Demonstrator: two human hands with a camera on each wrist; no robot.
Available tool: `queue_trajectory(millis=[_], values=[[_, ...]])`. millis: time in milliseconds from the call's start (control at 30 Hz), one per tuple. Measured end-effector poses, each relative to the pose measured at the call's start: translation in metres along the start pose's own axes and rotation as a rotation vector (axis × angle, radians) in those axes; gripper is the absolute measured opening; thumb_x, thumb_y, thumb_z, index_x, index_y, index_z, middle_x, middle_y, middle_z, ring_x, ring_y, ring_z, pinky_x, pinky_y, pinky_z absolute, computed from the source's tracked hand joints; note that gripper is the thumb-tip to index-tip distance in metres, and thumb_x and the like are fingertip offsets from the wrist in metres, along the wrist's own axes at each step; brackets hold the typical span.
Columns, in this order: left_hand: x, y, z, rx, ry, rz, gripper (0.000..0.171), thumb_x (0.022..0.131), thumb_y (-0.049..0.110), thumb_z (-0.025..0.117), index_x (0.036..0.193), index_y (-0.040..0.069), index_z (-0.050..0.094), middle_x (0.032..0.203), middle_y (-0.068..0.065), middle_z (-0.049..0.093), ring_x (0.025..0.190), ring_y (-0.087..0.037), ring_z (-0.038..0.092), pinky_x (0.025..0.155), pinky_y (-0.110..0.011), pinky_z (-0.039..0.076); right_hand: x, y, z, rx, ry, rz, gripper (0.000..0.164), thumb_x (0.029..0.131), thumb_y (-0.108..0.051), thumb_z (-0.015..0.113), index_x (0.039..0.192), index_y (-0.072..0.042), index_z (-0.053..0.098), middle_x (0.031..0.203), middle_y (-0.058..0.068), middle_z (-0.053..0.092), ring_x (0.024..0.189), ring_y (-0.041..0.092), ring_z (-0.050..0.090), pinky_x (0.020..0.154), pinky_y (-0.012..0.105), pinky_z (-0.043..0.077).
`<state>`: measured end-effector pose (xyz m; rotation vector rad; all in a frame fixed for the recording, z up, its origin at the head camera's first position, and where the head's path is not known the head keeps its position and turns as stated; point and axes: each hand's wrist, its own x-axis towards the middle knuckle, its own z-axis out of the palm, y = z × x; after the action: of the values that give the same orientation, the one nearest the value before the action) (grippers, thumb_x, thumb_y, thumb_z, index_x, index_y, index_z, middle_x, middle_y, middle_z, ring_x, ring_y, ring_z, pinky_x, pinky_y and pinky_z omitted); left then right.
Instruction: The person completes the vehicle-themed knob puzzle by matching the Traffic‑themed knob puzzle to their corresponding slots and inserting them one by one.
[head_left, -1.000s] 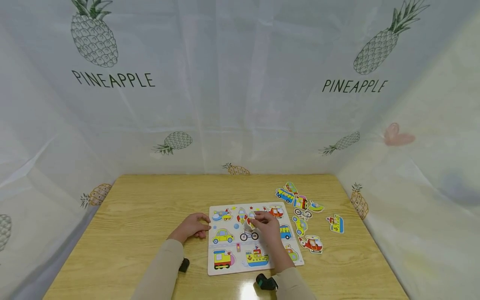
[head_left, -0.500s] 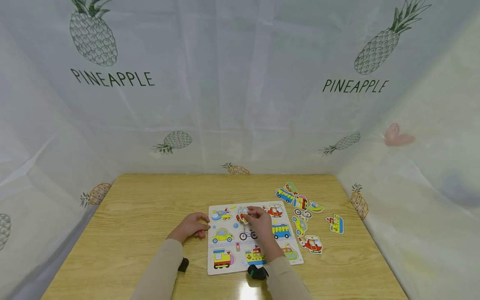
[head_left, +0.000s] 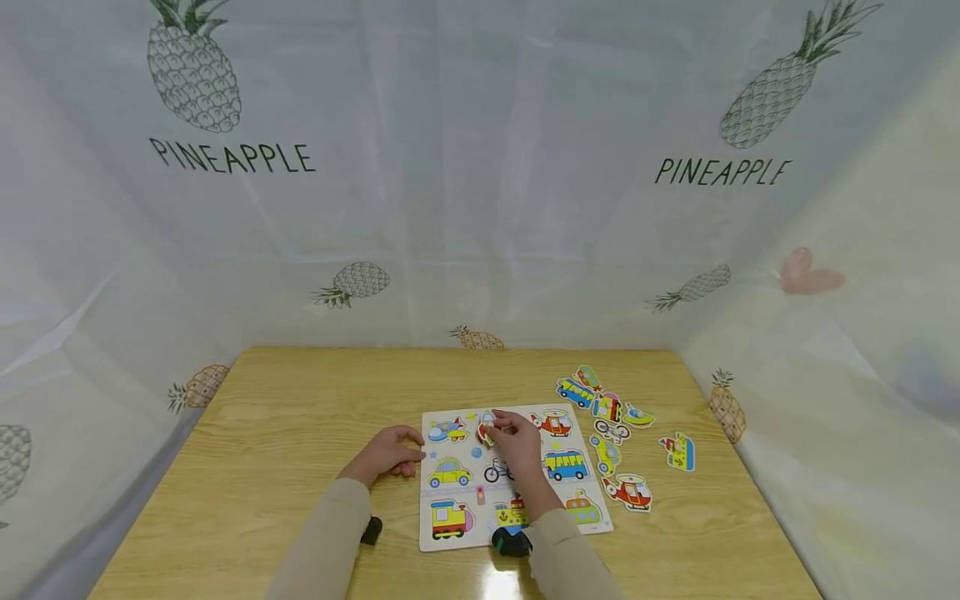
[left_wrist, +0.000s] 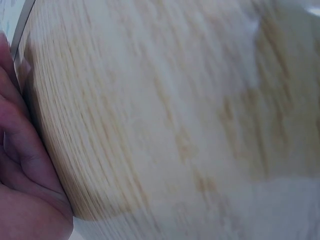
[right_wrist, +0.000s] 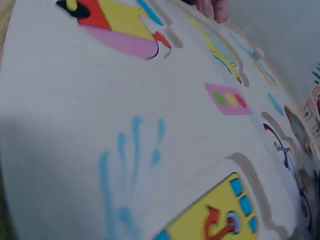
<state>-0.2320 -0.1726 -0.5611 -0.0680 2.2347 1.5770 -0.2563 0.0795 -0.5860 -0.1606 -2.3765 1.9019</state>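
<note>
In the head view, a white puzzle board (head_left: 481, 477) with pictured recesses of vehicles lies on the table. Its top-middle rocket recess is partly covered by my right hand (head_left: 519, 446), whose thumb and fingers pinch a rocket puzzle piece (head_left: 486, 432) right over that spot. At the board's left edge, my left hand (head_left: 388, 453) rests with relaxed fingers touching the rim. The left wrist view shows part of this left hand (left_wrist: 25, 165) low against the wood. Train, car and ship pictures fill the right wrist view, with left fingertips (right_wrist: 212, 9) at its top; the held rocket is hidden there.
Several loose pieces lie right of the board: a bus (head_left: 575, 392), a bicycle (head_left: 611, 430), a yellow car (head_left: 606, 455), a helicopter (head_left: 631, 492) and, farther right, a ship (head_left: 678, 451). A pineapple-print curtain (head_left: 465, 250) surrounds the wooden table (head_left: 315, 400).
My right hand has moved left with the rocket piece, from beside the rocket recess to over it. The left hand has stayed at the board's edge.
</note>
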Motion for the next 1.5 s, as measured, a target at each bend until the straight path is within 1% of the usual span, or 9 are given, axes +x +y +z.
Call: queue_trajectory(millis=[67, 200, 333, 500, 667, 833, 1200, 1400, 1500], values=[[0.0, 0.001, 0.001, 0.002, -0.004, 0.002, 0.022, 0.089, 0.008, 0.071, 0.108, 0.002, 0.062, 0.057, -0.005, 0.062, 0.046, -0.01, 0.056, 0.045, -0.021, 0.041, -0.001, 0.001, -0.001, 0.028, -0.002, 0.015, 0.011, 0.081, -0.013, 0.081, 0.082, -0.007, 0.071, 0.115, 0.003, 0.069, 0.091, 0.022, 0.064, 0.065, 0.023, 0.05], [0.0, 0.004, 0.001, 0.002, -0.005, -0.006, 0.019, 0.09, 0.007, 0.07, 0.106, 0.002, 0.063, 0.057, -0.006, 0.062, 0.046, -0.01, 0.056, 0.045, -0.021, 0.041, -0.002, 0.003, -0.003, 0.013, -0.019, 0.024, 0.012, 0.081, -0.016, 0.081, 0.083, -0.008, 0.072, 0.115, 0.002, 0.069, 0.103, 0.023, 0.064, 0.069, 0.024, 0.052], [0.001, 0.004, 0.003, 0.002, -0.002, -0.015, 0.018, 0.09, 0.007, 0.07, 0.106, 0.002, 0.062, 0.057, -0.006, 0.062, 0.047, -0.01, 0.056, 0.046, -0.021, 0.041, -0.003, 0.005, -0.004, -0.022, -0.021, 0.033, 0.011, 0.081, -0.016, 0.081, 0.082, -0.01, 0.072, 0.114, -0.001, 0.069, 0.101, 0.02, 0.063, 0.067, 0.024, 0.05], [0.003, -0.002, 0.002, 0.001, 0.002, -0.001, 0.02, 0.09, 0.009, 0.07, 0.107, 0.001, 0.062, 0.056, -0.005, 0.061, 0.046, -0.01, 0.056, 0.046, -0.022, 0.042, -0.002, 0.006, -0.004, -0.006, -0.028, 0.045, 0.011, 0.082, -0.014, 0.08, 0.083, -0.008, 0.071, 0.117, 0.001, 0.068, 0.101, 0.021, 0.063, 0.069, 0.026, 0.051], [0.003, -0.004, 0.002, -0.005, 0.005, -0.004, 0.021, 0.089, 0.009, 0.071, 0.107, 0.002, 0.062, 0.056, -0.005, 0.061, 0.046, -0.011, 0.056, 0.046, -0.023, 0.043, -0.002, 0.006, -0.003, -0.037, -0.029, 0.045, 0.013, 0.081, -0.015, 0.081, 0.082, -0.008, 0.071, 0.117, 0.002, 0.068, 0.101, 0.022, 0.064, 0.068, 0.027, 0.052], [0.004, -0.005, 0.003, 0.004, 0.01, -0.013, 0.021, 0.089, 0.009, 0.071, 0.107, 0.002, 0.062, 0.056, -0.005, 0.061, 0.046, -0.01, 0.056, 0.045, -0.022, 0.042, -0.002, 0.007, -0.002, -0.063, -0.03, 0.021, 0.014, 0.08, -0.014, 0.082, 0.083, -0.007, 0.07, 0.115, 0.004, 0.068, 0.09, 0.02, 0.065, 0.064, 0.027, 0.051], [0.004, -0.007, 0.002, -0.01, 0.008, -0.001, 0.021, 0.089, 0.008, 0.071, 0.107, 0.002, 0.062, 0.056, -0.004, 0.06, 0.047, -0.01, 0.056, 0.046, -0.022, 0.042, 0.0, 0.011, -0.001, -0.152, -0.029, -0.035, 0.016, 0.077, -0.01, 0.083, 0.076, -0.009, 0.067, 0.112, 0.0, 0.067, 0.084, 0.015, 0.06, 0.064, 0.027, 0.048], [0.005, -0.007, 0.001, -0.027, -0.007, 0.011, 0.021, 0.09, 0.006, 0.07, 0.107, 0.0, 0.061, 0.055, -0.004, 0.06, 0.047, -0.01, 0.057, 0.046, -0.022, 0.044, 0.0, 0.009, -0.002, -0.154, -0.036, -0.027, 0.016, 0.078, -0.012, 0.083, 0.074, -0.01, 0.068, 0.11, -0.001, 0.065, 0.089, 0.016, 0.06, 0.07, 0.03, 0.049], [0.005, -0.007, 0.001, -0.035, -0.013, 0.017, 0.021, 0.09, 0.006, 0.07, 0.108, 0.0, 0.061, 0.056, -0.004, 0.06, 0.048, -0.01, 0.057, 0.046, -0.023, 0.044, -0.001, 0.007, -0.003, -0.179, -0.033, -0.049, 0.015, 0.079, -0.013, 0.082, 0.073, -0.01, 0.069, 0.109, 0.0, 0.063, 0.092, 0.019, 0.059, 0.073, 0.033, 0.05]])
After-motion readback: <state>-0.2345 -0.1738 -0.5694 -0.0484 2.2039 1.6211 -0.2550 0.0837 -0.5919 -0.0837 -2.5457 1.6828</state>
